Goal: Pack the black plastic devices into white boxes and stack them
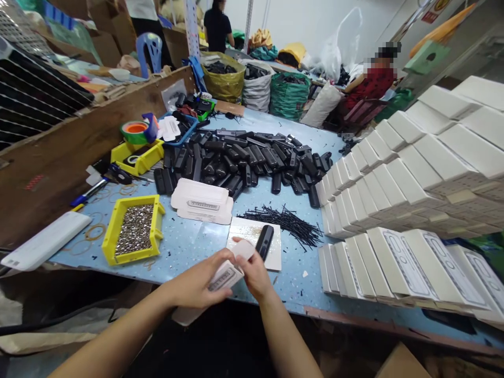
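Blue worktable (189, 247): heap of black parts (244, 157), stacked white boxes (413, 184), yellow tray (134, 230). Left hand (199, 283) and right hand (254, 273) both grip one small white carton (228, 270).

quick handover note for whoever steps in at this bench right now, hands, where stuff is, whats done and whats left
Left hand: grips a flat white carton at the near table edge.
Right hand: fingers on the carton's open end flap, folding it.
One black device lies on a white sheet just beyond the hands.
Done: closed white boxes stacked in rows on the right.
Left: a large pile of black devices mid-table, flat carton blanks, loose black ties, yellow bin of small metal parts on the left.
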A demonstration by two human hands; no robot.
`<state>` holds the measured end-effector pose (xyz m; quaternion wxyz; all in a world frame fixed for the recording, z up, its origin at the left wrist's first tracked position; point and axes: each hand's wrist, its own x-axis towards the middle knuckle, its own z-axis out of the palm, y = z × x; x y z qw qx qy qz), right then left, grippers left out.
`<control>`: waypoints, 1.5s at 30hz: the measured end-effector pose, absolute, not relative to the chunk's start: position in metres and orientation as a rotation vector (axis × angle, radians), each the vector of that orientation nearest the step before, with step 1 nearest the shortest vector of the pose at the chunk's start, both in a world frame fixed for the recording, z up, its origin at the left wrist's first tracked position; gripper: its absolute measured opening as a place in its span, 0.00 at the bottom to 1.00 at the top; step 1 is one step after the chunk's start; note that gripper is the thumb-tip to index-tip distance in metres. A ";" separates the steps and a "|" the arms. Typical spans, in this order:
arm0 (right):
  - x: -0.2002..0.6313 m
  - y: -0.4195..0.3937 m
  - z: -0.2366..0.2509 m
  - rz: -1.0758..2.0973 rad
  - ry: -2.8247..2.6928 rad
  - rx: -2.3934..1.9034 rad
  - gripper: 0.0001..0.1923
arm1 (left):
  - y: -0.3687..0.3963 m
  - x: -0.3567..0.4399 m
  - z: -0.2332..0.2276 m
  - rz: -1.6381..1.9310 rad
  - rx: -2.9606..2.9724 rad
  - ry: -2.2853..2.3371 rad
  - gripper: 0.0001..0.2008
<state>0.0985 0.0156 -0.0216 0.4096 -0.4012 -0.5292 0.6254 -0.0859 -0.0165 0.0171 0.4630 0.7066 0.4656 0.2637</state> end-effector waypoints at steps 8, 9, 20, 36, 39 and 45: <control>0.098 0.007 -0.001 1.479 -1.590 -0.970 0.24 | -0.008 -0.056 0.005 0.685 1.472 1.323 0.54; 0.096 0.005 -0.001 1.431 -1.587 -0.996 0.24 | -0.007 -0.056 0.005 0.684 1.466 1.321 0.54; 0.182 0.064 -0.020 0.635 -2.729 -1.194 0.19 | -0.003 -0.116 -0.020 1.085 0.367 1.099 0.36; 0.088 0.046 0.000 1.258 -1.747 -0.851 0.27 | -0.026 -0.097 -0.034 1.196 1.081 1.608 0.38; 0.089 0.101 -0.005 1.242 -1.911 -1.252 0.22 | -0.027 -0.106 -0.038 0.967 1.504 1.770 0.35; 0.109 0.182 -0.022 0.944 -1.661 -1.882 0.09 | -0.013 -0.096 -0.035 0.812 1.611 1.816 0.31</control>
